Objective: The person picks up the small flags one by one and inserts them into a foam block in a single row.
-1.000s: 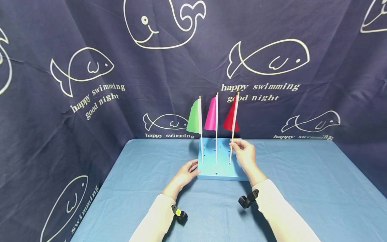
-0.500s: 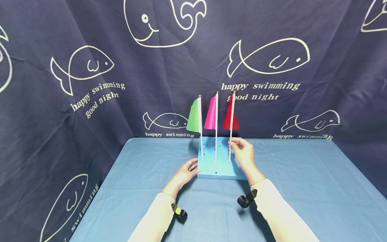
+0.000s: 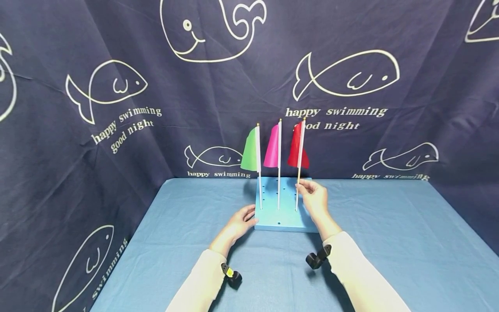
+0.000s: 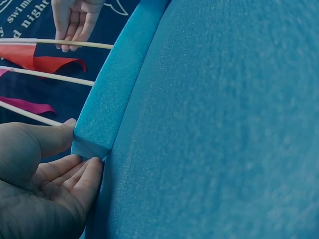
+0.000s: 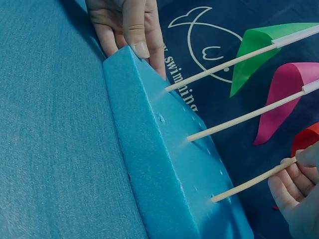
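Observation:
A light blue foam block (image 3: 286,219) with small holes lies on the table's far half. Three small flags on thin sticks stand in its near row: a green flag (image 3: 251,151), a pink flag (image 3: 273,147) and a red flag (image 3: 297,149). My right hand (image 3: 316,200) pinches the red flag's stick between thumb and fingers, below the cloth. In the right wrist view, the lower end of that stick (image 5: 244,184) meets a hole. At the block's left near corner, my left hand (image 3: 237,223) holds on, thumb on the upper edge and fingertips against the side.
A blue cloth (image 3: 175,260) covers the table. Close behind the block hangs a dark curtain (image 3: 218,108) printed with fish and words. Several further holes dot the block behind the flags. A small black camera sits on each wrist.
The top of the red flag has swung left, then slightly back right, in my right hand's pinch. My left hand and the other two flags stay put.

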The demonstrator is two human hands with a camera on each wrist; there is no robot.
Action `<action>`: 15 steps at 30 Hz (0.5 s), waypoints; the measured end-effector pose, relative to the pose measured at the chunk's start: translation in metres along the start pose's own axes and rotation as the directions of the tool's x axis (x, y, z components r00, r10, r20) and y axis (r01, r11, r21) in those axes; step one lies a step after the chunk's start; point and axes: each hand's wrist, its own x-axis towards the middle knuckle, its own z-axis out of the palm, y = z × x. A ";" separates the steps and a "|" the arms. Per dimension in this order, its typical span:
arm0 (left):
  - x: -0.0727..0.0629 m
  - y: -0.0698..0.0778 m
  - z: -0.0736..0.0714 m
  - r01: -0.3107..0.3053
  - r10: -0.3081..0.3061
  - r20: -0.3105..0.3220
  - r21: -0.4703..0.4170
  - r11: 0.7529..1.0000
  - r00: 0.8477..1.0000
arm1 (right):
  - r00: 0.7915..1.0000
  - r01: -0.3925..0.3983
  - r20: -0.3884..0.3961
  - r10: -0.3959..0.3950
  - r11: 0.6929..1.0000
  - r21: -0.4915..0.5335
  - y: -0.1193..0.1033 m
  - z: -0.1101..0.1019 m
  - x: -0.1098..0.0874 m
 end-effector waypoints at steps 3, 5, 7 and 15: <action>-0.002 0.001 0.001 -0.001 0.001 0.004 0.001 1.000 1.000 | 1.000 -0.006 -0.005 0.006 1.000 -0.007 0.002 0.000 0.000; -0.003 0.001 0.001 -0.001 0.001 0.007 0.001 1.000 1.000 | 1.000 -0.012 -0.004 0.012 1.000 -0.011 0.003 0.000 0.000; -0.003 0.002 0.001 0.001 -0.001 0.009 -0.001 1.000 1.000 | 1.000 -0.011 -0.001 0.011 1.000 -0.014 0.004 0.000 0.000; -0.003 0.003 0.001 0.003 -0.003 0.002 -0.004 1.000 1.000 | 1.000 -0.020 0.008 0.020 1.000 -0.023 0.004 -0.001 0.001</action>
